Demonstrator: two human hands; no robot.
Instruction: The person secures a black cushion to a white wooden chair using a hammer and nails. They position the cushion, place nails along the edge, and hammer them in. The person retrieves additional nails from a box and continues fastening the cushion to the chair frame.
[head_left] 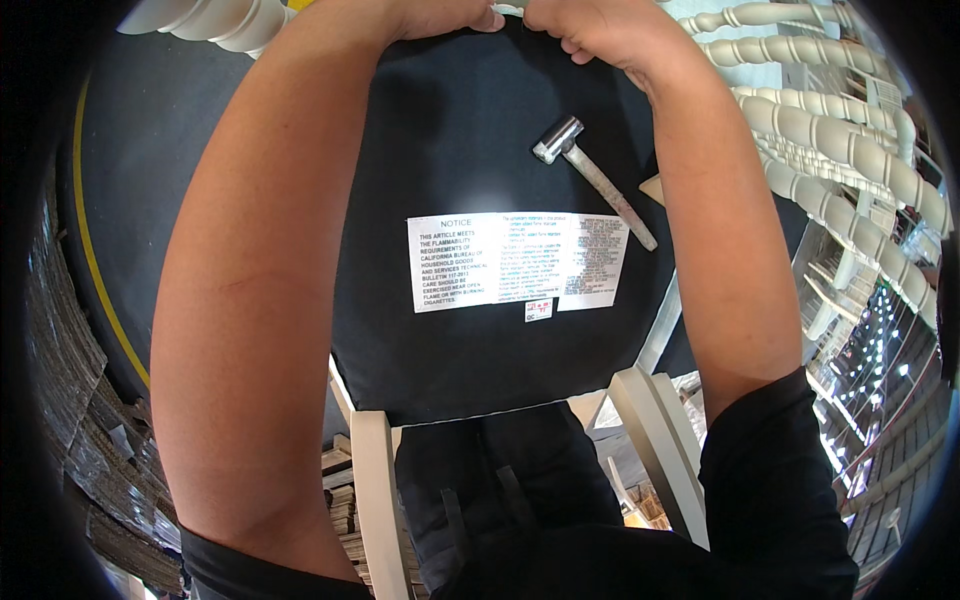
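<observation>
In front of me lies a broad black fabric-covered panel (450, 160), like the underside of a chair seat. My left hand (445, 16) reaches its far edge, partly cut off by the top of the picture, its fingertips pressed together. Beside it my right hand (595, 30) is closed, fingers curled under at the same edge. A small white piece (509, 10) shows between the two hands; which hand holds it, I cannot tell. A hammer (603, 185) with a shiny metal head and a pale worn handle rests on the panel. Below it are printed white labels (455, 290).
Cream chair legs (376, 500) rise at the panel's near side. Turned cream spindles (830, 130) crowd the right, and more turned wood (235, 22) is at upper left. Stacked brown material (70, 400) stands at far left, past a yellow floor line (88, 240).
</observation>
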